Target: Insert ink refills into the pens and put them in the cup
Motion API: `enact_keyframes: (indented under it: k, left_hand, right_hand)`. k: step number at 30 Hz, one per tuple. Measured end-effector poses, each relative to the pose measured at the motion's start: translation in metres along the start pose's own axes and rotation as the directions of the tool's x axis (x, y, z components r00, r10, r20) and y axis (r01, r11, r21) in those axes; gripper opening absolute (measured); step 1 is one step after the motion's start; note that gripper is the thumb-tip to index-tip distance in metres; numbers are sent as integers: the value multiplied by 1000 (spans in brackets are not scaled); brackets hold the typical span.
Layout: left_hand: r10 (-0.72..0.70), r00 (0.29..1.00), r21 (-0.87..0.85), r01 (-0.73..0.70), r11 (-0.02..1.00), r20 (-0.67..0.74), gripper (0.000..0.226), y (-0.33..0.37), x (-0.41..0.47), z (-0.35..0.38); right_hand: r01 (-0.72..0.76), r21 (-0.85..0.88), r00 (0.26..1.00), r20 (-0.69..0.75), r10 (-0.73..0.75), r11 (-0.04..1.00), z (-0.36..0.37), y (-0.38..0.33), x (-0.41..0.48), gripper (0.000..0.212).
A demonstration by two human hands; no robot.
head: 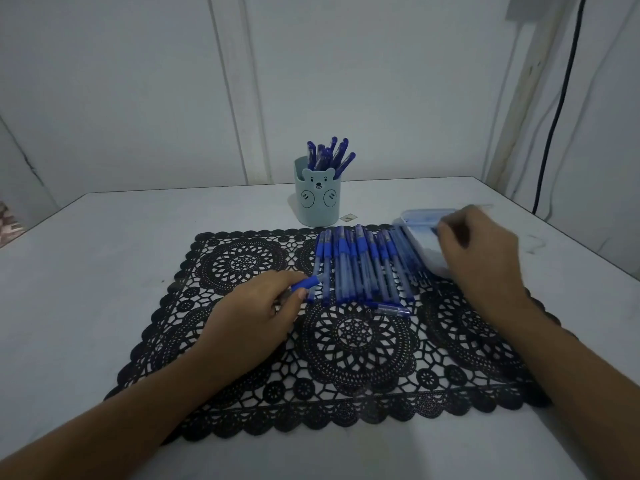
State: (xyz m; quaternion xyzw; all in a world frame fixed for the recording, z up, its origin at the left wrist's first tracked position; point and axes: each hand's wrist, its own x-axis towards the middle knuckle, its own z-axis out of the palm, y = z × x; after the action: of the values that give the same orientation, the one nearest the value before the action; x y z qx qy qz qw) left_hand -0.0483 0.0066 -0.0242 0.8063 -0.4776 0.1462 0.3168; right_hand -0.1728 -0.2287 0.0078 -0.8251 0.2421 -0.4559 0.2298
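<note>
On the black lace placemat [346, 393], the left hand [256, 313] pinches a blue pen [306, 283] beside the row of pens [363, 265]. The right hand [481, 251] is blurred at the clear box [422, 216], and its grip cannot be told. The bear cup [317, 206] behind the mat holds more pens.

Dim, bluish light fills the room. A pale panelled wall [138, 98] with vertical seams rises behind the far edge of the white surface [104, 254]. Near the surface's far right corner, a black cable [555, 116] hangs beside a light wooden strip [521, 109].
</note>
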Motion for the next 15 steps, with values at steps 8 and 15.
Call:
enact_keyframes:
  k: [8,15]
  left_hand:
    - [-48,999,-6,48,999,18,45,2,0,-1]
    - [-47,999,-8,47,999,11,43,2,1,1]
  right_hand:
    - [204,-319,957,262,-121,925,18,13,-7,18]
    - [30,-450,984,168,52,892,5,29,15,22]
